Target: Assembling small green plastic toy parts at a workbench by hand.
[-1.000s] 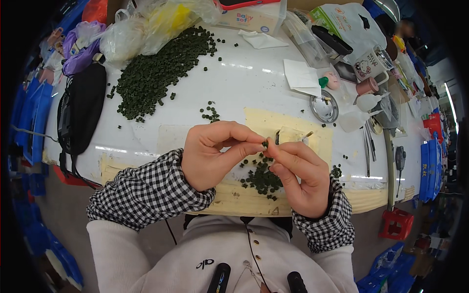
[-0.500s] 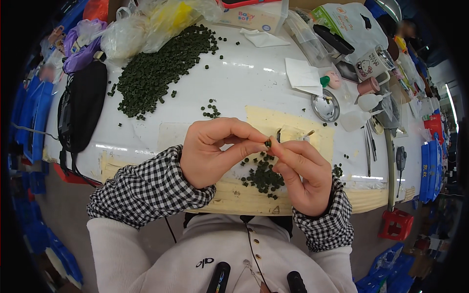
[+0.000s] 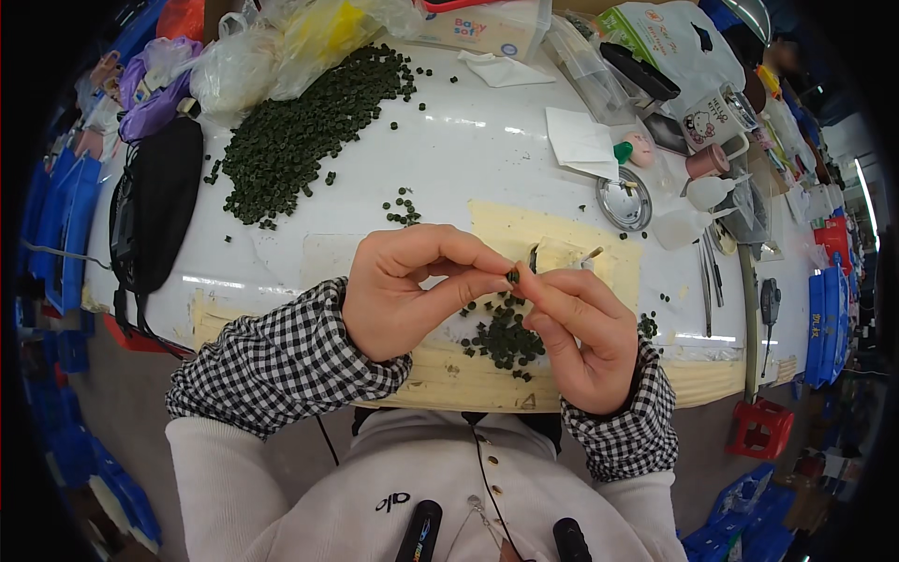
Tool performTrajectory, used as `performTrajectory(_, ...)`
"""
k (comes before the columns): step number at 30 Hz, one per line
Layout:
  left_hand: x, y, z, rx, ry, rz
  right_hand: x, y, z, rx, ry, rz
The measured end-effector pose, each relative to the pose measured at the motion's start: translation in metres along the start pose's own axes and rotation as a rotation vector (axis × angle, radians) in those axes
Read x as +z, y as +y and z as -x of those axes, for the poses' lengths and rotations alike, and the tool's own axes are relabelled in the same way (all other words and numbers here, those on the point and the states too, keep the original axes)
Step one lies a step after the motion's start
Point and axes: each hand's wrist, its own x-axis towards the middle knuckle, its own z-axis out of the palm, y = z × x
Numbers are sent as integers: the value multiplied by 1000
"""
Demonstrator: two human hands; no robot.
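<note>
Both hands meet above the near part of the table. My left hand [image 3: 407, 286] pinches a small dark green round part [image 3: 512, 277] between thumb and forefinger. Against the other side of that part press the fingertips of my right hand [image 3: 588, 337], also closed. The part is mostly covered by fingers, so its exact kind does not show. Below the hands lies a small heap of similar dark green parts [image 3: 506, 337]. Just beyond my right fingers, a small fixture [image 3: 562, 255] with a thin pin sits on yellow tape.
A large pile of dark green parts [image 3: 314, 131] spreads at the far left, beside clear plastic bags [image 3: 239, 80] and a black pouch [image 3: 169, 206]. On the right are a round metal dish [image 3: 624, 201], white squeeze bottles [image 3: 679, 225], tweezers [image 3: 705, 286] and a mug [image 3: 712, 122].
Almost nothing differs. Both hands keep their pinch on the small green part, and the view has shifted very slightly.
</note>
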Motion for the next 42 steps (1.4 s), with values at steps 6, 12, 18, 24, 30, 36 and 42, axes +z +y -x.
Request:
performTrajectory(6,-1,-2,1,-7,-7,11,0,-1,-1,0,-4,15)
performTrajectory(12,0,-3,2,-19,5,-8,0,-2,-1,-13,-13,43)
performTrajectory(18,-1,-5,1,-23,12,-23,1,-1,-2,-32,10,53)
performTrajectory(24,-6,4,-11,-100,-36,-145,2,-2,1,128,212,18)
performTrajectory(30,-11,2,-16,-66,-346,-584,-3,1,5,136,299,64)
performTrajectory(36,-13,-5,-13,32,-412,-615,-2,0,8,126,271,85)
performTrajectory(42,-34,-3,-26,24,-83,-770,-2,-3,8,122,310,91)
